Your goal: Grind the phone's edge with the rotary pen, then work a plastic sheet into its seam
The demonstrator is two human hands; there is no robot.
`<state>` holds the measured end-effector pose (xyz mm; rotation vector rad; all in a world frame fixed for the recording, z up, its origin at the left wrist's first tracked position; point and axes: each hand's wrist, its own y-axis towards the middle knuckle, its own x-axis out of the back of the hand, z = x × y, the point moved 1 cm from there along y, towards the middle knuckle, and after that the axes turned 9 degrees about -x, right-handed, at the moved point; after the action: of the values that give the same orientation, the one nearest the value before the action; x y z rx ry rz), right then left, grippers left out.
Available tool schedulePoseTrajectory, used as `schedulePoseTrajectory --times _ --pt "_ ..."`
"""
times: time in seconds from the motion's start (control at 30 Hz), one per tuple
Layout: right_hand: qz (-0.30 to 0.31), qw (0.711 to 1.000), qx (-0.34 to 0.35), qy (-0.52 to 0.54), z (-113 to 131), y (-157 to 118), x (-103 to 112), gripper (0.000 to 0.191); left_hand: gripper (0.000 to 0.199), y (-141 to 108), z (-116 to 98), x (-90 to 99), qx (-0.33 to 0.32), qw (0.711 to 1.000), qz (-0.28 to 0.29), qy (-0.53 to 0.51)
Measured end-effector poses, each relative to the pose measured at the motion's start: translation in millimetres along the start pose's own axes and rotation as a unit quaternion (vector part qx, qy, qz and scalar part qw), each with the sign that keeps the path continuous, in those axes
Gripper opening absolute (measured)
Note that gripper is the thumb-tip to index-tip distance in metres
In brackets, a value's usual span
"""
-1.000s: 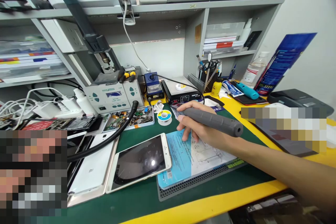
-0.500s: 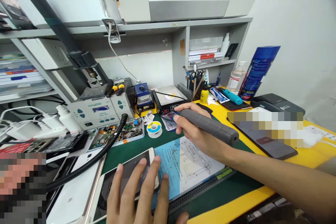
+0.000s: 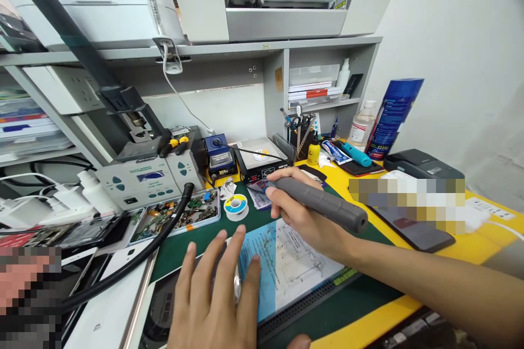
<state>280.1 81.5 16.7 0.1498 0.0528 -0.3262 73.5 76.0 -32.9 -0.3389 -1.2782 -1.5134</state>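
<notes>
My right hand (image 3: 305,212) is closed round a thick grey pen-shaped electric screwdriver (image 3: 323,204), held slantwise above the mat with its butt end to the right. The working tip, toward the left, is hard to make out. My left hand (image 3: 216,294) lies with fingers spread over a phone, most of which it hides; a shiny edge (image 3: 237,286) shows between the fingers. Beneath and left of that hand is a white-rimmed device with a dark face (image 3: 161,305). Right of the fingers lies a blue and white printed sheet (image 3: 303,267), under my right hand.
A solder wire spool (image 3: 236,207) and a tray of small parts (image 3: 176,218) sit behind my left hand. A black hose (image 3: 135,262) arches over a white phone (image 3: 106,305) at left. A dark phone (image 3: 413,226) rests on the yellow bench at right. A hot-air station (image 3: 151,180) stands behind.
My view has tilted up slightly, so the shelf sits lower. My left hand now covers more of the phone, which shows less between the fingers. The screwdriver stays in my right hand.
</notes>
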Motion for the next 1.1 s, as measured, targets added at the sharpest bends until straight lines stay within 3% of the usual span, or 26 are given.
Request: schedulePoseTrajectory --times 0.1,0.3,0.47,0.87,0.93,1.03,1.1 --pt "-0.005 1.000 -0.004 0.001 -1.3 0.3 0.3 0.015 0.081 17.5 2.5 0.2 0.003 1.000 0.026 0.002" --pt "0.011 1.000 -0.007 -0.005 -0.8 -0.4 1.9 0.015 0.083 39.3 4.0 1.2 0.013 0.999 0.032 -0.034" --pt "0.008 1.000 0.002 -0.018 -1.5 0.3 1.6 0.014 0.081 42.0 7.0 1.1 0.009 0.998 0.049 -0.035" --pt "0.004 1.000 0.003 -0.020 -4.3 -0.4 3.0 0.011 0.075 43.5 12.0 5.1 0.022 0.999 0.016 -0.047" --pt "0.005 1.000 0.007 -0.028 -2.9 -1.4 3.3 0.011 0.066 40.5 16.7 7.0 0.040 0.997 0.016 -0.071" --pt "0.007 0.999 0.008 -0.037 -1.6 -2.8 3.8 0.011 0.026 34.9 24.2 10.3 0.083 0.988 0.004 -0.129" --pt "0.007 0.999 0.006 -0.038 -1.9 -3.1 4.0 0.011 0.006 31.5 29.1 12.4 0.108 0.981 -0.032 -0.157"
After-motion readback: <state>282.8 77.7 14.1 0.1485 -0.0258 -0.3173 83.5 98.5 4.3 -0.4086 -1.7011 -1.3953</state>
